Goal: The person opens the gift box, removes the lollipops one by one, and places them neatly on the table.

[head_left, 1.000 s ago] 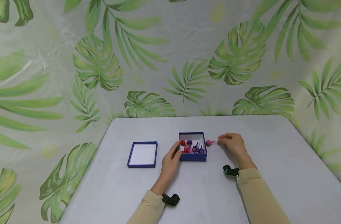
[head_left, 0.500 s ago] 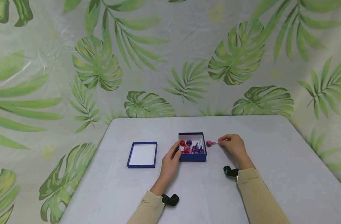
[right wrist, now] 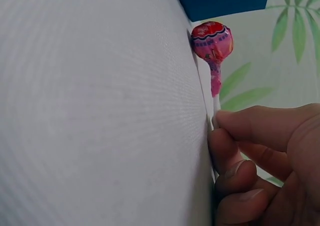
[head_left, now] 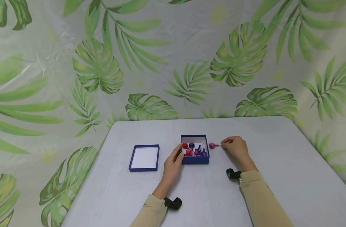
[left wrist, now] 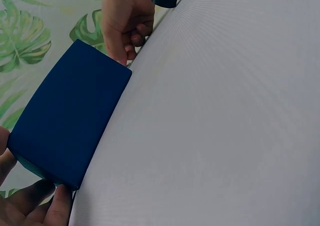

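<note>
Two hands work near the middle of the grey table (head_left: 275, 164), and we go from the near edge outward. Nearest us are beige sleeves and the black wrist cameras, partly cut off by the frame. Our left hand (head_left: 173, 162) curls its fingers against the left wall of the blue box (head_left: 195, 159), thumb and fingers holding its corner; in the left wrist view only the fingertips (left wrist: 52, 211) show at the bottom edge, the rest being out of frame. Inside the box lie wrapped lollipops (head_left: 194, 149), red, pink and purple, too small and heaped for us to count. Left of the box, apart from it, lies the box lid (head_left: 144, 157), white inside up. Just right of the box our right hand (head_left: 235, 147) pinches the white stick of a pink lollipop (head_left: 212, 145), whose head lies on the table beside the box wall; we cannot tell whether they touch. Farthest stands the leaf-printed backdrop (head_left: 173, 56).
</note>
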`<control>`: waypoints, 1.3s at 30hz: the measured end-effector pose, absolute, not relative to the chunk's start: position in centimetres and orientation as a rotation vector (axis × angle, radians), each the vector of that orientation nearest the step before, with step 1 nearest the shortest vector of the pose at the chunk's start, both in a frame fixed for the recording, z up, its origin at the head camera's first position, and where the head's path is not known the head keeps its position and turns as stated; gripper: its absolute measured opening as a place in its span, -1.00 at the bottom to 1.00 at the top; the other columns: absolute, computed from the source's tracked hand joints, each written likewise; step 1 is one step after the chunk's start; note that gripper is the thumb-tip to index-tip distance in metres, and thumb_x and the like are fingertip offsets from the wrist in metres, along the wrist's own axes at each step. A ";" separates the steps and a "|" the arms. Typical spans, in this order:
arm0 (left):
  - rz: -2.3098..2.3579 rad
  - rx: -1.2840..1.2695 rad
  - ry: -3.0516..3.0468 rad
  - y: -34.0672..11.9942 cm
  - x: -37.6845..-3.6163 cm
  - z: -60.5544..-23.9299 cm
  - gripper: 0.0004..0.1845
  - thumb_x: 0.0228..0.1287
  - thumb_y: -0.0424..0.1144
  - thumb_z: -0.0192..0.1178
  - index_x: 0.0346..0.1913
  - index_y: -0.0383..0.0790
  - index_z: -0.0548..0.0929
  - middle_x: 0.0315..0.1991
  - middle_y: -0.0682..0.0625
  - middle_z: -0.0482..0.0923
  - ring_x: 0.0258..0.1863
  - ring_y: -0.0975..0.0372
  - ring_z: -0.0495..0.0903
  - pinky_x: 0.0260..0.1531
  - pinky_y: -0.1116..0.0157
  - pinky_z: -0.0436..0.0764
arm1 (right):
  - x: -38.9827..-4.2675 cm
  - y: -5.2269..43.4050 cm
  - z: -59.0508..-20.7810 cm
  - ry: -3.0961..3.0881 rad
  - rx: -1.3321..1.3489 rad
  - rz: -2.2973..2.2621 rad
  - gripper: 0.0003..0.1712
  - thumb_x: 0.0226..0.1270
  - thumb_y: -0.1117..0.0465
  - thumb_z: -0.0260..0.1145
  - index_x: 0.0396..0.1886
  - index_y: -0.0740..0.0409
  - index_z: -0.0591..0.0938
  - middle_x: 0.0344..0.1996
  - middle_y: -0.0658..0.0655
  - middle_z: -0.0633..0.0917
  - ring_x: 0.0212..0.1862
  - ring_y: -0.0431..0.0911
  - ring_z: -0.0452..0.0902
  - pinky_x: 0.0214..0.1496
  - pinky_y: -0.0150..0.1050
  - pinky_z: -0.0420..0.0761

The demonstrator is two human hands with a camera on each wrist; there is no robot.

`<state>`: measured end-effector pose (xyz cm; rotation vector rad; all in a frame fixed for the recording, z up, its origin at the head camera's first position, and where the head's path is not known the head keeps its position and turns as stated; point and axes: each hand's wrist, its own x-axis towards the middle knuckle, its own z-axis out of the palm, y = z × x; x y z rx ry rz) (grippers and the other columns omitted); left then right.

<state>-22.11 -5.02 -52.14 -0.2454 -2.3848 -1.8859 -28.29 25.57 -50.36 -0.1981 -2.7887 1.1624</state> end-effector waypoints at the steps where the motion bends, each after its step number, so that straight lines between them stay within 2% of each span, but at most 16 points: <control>1: -1.884 -0.245 -2.387 -5.0 -22.1 -52.1 -0.52 0.58 -0.13 0.03 0.48 0.15 0.41 0.44 0.22 0.32 0.44 0.25 0.26 0.39 0.16 0.31 | -28.3 25.6 -50.3 -2.789 -0.199 1.166 -0.83 0.30 0.15 0.41 -0.24 0.12 0.81 -0.36 0.12 0.74 -0.21 0.05 0.53 -0.19 -0.14 0.45; 10: -1.889 -0.237 -2.395 -5.0 -22.0 -52.4 -0.52 0.58 -0.12 0.02 0.49 0.14 0.40 0.44 0.21 0.32 0.45 0.23 0.26 0.39 0.14 0.31 | -28.1 26.2 -50.2 -2.802 -0.245 1.211 -0.74 0.38 0.09 0.32 -0.14 0.15 0.79 -0.41 0.08 0.74 -0.26 0.00 0.56 -0.26 -0.20 0.48; 17: -1.888 -0.227 -2.397 -5.0 -21.8 -52.4 -0.52 0.58 -0.13 0.03 0.48 0.14 0.41 0.44 0.21 0.33 0.44 0.24 0.27 0.39 0.14 0.31 | -27.7 26.6 -49.6 -2.798 -0.261 1.214 -0.71 0.39 0.10 0.31 -0.10 0.19 0.78 -0.36 0.12 0.74 -0.23 0.03 0.55 -0.26 -0.20 0.49; 25: -1.898 -0.232 -2.386 -5.0 -21.8 -52.2 -0.52 0.58 -0.16 0.03 0.48 0.12 0.41 0.44 0.20 0.33 0.45 0.25 0.26 0.40 0.17 0.30 | -27.5 26.5 -48.4 -2.771 -0.222 1.207 -0.70 0.39 0.09 0.30 -0.04 0.18 0.75 -0.28 0.19 0.74 -0.37 -0.02 0.58 -0.40 -0.22 0.53; 30: -1.900 -0.244 -2.380 -5.0 -21.8 -52.0 -0.52 0.58 -0.18 0.03 0.48 0.10 0.41 0.44 0.19 0.32 0.45 0.24 0.25 0.40 0.17 0.29 | -27.4 26.1 -47.5 -2.766 -0.173 1.203 -0.67 0.41 0.06 0.32 0.00 0.15 0.74 -0.16 0.26 0.72 -0.27 0.04 0.55 -0.35 -0.17 0.50; 39: -1.887 -0.252 -2.376 -5.0 -22.1 -52.2 -0.52 0.58 -0.13 0.04 0.48 0.14 0.42 0.43 0.20 0.35 0.44 0.26 0.27 0.40 0.17 0.30 | -27.2 24.9 -46.4 -2.722 -0.073 1.135 -0.72 0.39 0.11 0.36 0.00 0.13 0.74 -0.19 0.22 0.74 -0.21 0.08 0.59 -0.27 -0.14 0.51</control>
